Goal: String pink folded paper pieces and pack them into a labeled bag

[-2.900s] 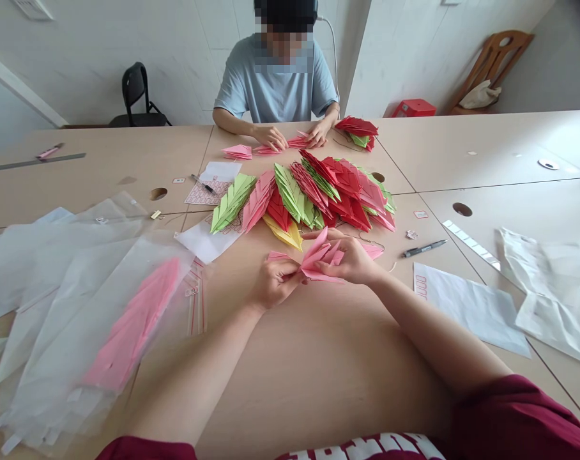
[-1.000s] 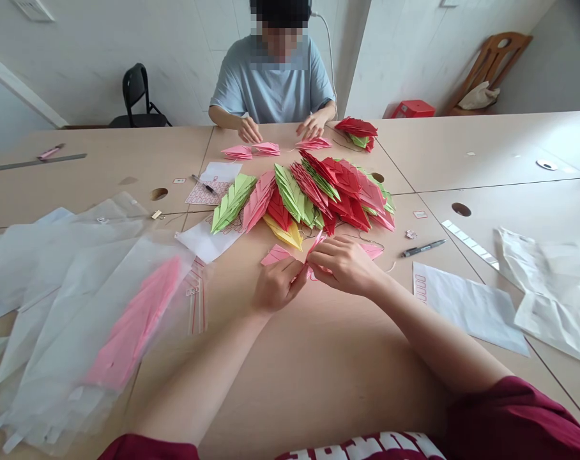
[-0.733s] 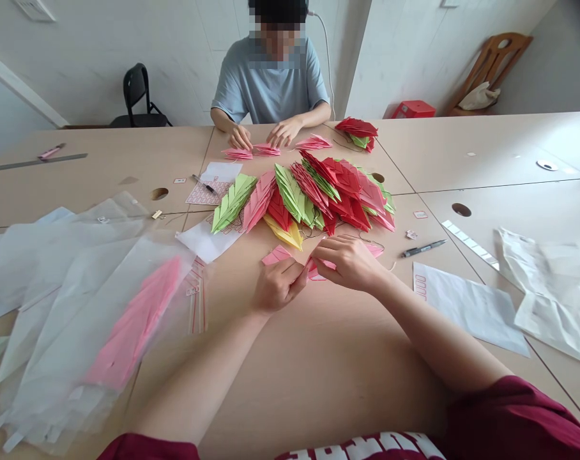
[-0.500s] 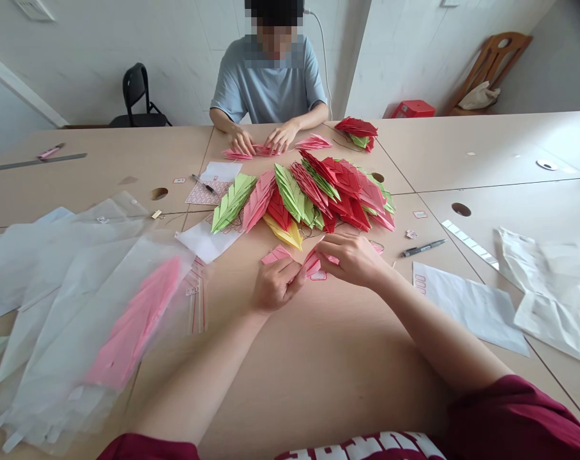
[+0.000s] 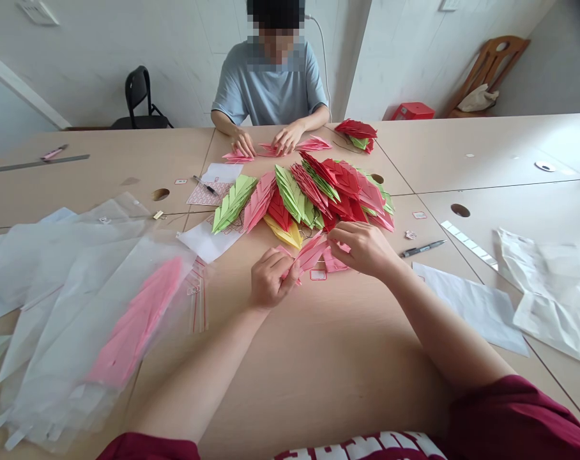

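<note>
My left hand [image 5: 271, 278] and my right hand [image 5: 361, 249] both pinch a folded pink paper piece [image 5: 312, 253] above the table, its pleats fanned between them. A small red-outlined paper label [image 5: 317, 275] lies just below the pink piece. Directly beyond my hands is a heap of folded paper leaves [image 5: 309, 198] in red, pink, green and yellow. Across the table, a co-worker's hands [image 5: 266, 144] rest on pink folded papers [image 5: 271, 150].
Clear plastic bags [image 5: 79, 306] with a pink paper stack [image 5: 137, 319] lie to my left. To my right are a pen [image 5: 421, 249], a white sheet [image 5: 469, 306] and crumpled white plastic [image 5: 553, 294]. A printed sheet [image 5: 208, 191] lies beyond the bags.
My hands have drawn the pink piece up and spread it wider, uncovering the small label. The co-worker's hands have shifted over the pink papers.
</note>
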Demonstrator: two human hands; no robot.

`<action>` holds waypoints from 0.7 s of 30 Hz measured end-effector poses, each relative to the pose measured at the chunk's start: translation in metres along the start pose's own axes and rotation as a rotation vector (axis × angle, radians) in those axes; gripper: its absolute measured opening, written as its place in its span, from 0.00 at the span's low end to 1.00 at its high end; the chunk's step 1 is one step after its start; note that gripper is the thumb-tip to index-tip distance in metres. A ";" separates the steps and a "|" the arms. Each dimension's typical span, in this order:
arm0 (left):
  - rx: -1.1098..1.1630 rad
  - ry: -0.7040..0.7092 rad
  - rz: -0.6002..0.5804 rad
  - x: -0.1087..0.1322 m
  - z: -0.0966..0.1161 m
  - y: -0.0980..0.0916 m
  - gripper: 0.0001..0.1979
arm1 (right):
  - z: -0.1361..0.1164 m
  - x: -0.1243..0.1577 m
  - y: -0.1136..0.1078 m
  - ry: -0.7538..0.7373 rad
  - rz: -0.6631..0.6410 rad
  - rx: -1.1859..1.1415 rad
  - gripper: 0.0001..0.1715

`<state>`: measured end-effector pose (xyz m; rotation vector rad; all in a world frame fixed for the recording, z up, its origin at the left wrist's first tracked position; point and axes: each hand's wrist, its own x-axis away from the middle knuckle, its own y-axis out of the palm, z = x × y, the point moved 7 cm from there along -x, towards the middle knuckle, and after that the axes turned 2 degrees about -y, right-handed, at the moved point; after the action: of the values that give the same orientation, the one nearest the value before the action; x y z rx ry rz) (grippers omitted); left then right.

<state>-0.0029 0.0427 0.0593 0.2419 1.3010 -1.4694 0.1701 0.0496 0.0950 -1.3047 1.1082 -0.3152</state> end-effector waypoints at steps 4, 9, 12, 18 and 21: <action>0.020 -0.014 0.029 0.001 -0.003 -0.003 0.12 | 0.015 0.003 -0.010 0.052 0.036 -0.004 0.09; 0.072 -0.111 0.084 0.001 -0.013 -0.006 0.16 | 0.032 0.006 -0.021 0.211 0.088 -0.202 0.07; 0.107 -0.162 0.077 0.001 -0.017 -0.006 0.16 | 0.027 0.005 -0.012 0.267 0.046 -0.433 0.07; 0.123 -0.198 -0.006 0.000 -0.019 0.000 0.17 | 0.014 0.006 0.027 0.456 -0.087 -0.951 0.15; 0.140 -0.229 -0.045 0.000 -0.021 0.002 0.10 | 0.017 0.010 0.042 0.575 -0.123 -1.176 0.17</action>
<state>-0.0110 0.0598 0.0505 0.1310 1.0275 -1.5789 0.1720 0.0653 0.0516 -2.4126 1.8188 -0.1015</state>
